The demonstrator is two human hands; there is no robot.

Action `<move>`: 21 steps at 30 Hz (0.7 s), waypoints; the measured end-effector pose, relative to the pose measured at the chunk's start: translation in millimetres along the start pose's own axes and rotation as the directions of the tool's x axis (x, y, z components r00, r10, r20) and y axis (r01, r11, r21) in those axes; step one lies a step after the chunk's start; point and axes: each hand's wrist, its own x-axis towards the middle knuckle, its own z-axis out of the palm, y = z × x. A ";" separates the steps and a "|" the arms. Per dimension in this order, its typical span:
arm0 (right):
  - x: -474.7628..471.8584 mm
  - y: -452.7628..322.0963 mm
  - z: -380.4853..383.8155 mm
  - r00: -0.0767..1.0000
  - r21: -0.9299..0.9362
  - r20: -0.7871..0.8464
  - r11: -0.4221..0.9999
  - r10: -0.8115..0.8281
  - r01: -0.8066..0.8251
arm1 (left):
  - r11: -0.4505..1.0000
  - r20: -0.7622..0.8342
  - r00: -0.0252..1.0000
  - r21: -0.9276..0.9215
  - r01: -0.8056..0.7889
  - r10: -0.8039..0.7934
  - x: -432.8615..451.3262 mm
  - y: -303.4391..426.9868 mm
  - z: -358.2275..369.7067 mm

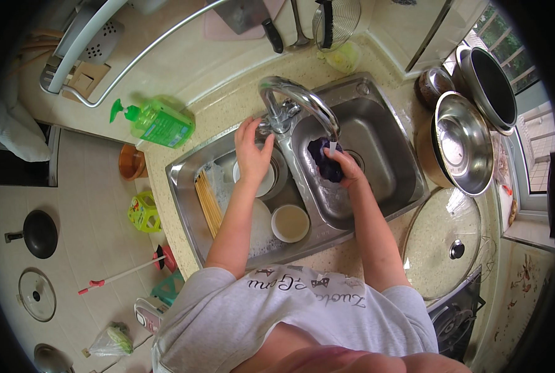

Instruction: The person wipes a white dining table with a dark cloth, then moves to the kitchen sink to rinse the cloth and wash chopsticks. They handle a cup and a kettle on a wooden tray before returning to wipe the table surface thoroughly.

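Water runs from the chrome faucet [301, 93] into the right basin of a steel double sink [380, 140]. Under that stream my right hand [345, 167] grips a dark purple cloth [323, 161]. My left hand [254, 149] holds nothing; its fingers are apart beside the faucet base, and whether they touch the faucet handle cannot be told. Below it in the left basin lie white bowls [263, 183], partly hidden by the hand. A white bowl of cloudy liquid [290, 224] and a bundle of wooden chopsticks [208, 201] are in the same basin, amid suds.
A green pump bottle [165, 123] stands left of the sink. To the right are steel bowls [462, 140] and a large glass lid [441, 247] on the counter, near a gas stove [452, 321]. A cleaver [245, 18] and a wire strainer [338, 23] are at the back.
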 end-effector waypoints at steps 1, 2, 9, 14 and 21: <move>-0.2 0.0 -0.4 1.000 0.008 0.008 1.000 -0.004 0.004 | 1.000 0.004 1.000 -0.005 0.010 -0.010 -1.1 -2.8 0.7; 0.2 0.1 -0.6 1.000 0.001 0.001 1.000 0.001 -0.001 | 1.000 0.009 1.000 -0.007 0.025 -0.025 -2.2 -5.2 1.4; 6.2 4.7 -5.3 0.999 0.015 0.030 1.000 -0.015 0.015 | 0.991 0.035 0.995 -0.094 0.092 -0.089 -2.5 -14.2 4.2; 9.1 6.3 -7.9 0.999 0.007 0.038 1.000 -0.011 0.011 | 0.991 0.039 0.996 -0.103 0.084 -0.080 -1.8 -16.7 4.4; 6.9 6.8 -2.0 0.999 0.078 0.024 0.996 -0.048 0.046 | 0.986 0.081 0.988 -0.084 0.141 -0.135 -0.1 -18.7 2.2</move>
